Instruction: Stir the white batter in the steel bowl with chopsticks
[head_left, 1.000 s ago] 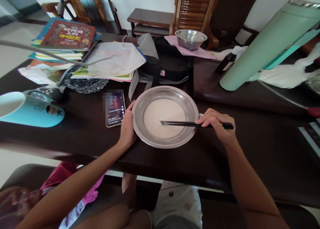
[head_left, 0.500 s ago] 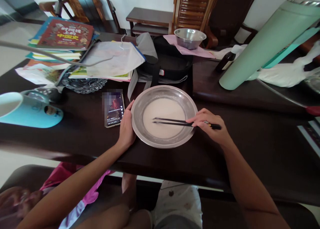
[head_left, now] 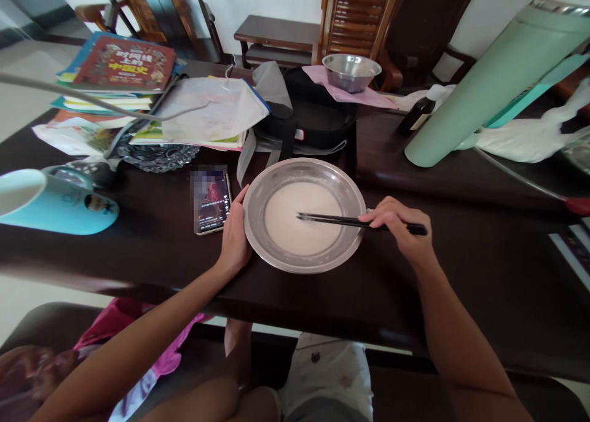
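Note:
A wide steel basin (head_left: 345,182) holding pale, creamy batter (head_left: 295,225) sits on the dark table (head_left: 461,274) in front of me. My left hand (head_left: 234,238) grips the basin's left rim, fingers curled against it. My right hand (head_left: 400,228) is closed on a pair of black chopsticks (head_left: 332,220) at the basin's right edge. The chopsticks lie nearly level, tips in the middle of the batter.
A phone (head_left: 212,202) with a lit screen lies just left of the basin. A blue cup (head_left: 55,202) lies on its side at far left. Books (head_left: 120,66), papers, a black bag (head_left: 313,118), a small steel bowl (head_left: 351,72) and a green cylinder (head_left: 488,84) crowd the back.
The chopstick tips swept left through the batter, then came back right and slightly farther from me, with my right hand following. My left hand stayed on the rim.

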Demonstrator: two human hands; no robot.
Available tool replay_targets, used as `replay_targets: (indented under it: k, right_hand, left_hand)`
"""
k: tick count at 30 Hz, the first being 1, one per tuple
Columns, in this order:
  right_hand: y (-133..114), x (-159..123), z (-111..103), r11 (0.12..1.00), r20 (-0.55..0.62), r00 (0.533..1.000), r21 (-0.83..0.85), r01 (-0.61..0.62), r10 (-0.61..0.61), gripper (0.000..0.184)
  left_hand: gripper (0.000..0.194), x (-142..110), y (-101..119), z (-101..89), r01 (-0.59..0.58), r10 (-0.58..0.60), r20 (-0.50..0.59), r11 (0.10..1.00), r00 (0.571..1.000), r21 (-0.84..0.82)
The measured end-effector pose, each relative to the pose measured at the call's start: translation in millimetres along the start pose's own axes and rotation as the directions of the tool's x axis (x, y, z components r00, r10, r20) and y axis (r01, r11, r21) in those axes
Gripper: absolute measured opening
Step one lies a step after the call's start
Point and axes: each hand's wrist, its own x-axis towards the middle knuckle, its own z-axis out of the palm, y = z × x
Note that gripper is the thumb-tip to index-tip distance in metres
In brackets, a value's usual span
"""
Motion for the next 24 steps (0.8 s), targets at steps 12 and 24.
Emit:
replay_targets:
  k: [12,24]
  right_hand:
    - [0.1,-0.3,0.0,1.0,0.021,1.0,0.027,0.006,-0.006,0.043]
    - [-0.3,-0.6,1.0,0.998,0.063,0.997,0.056,0.036,-0.04,0.04]
  left_hand:
    - [0.072,0.2,0.5,-0.3,-0.01,0.01,0.002,1.0,1.0,0.028]
    - [0.072,-0.2,1.4,0.9,-0.006,0.006,-0.005,1.0,1.0,-0.009]
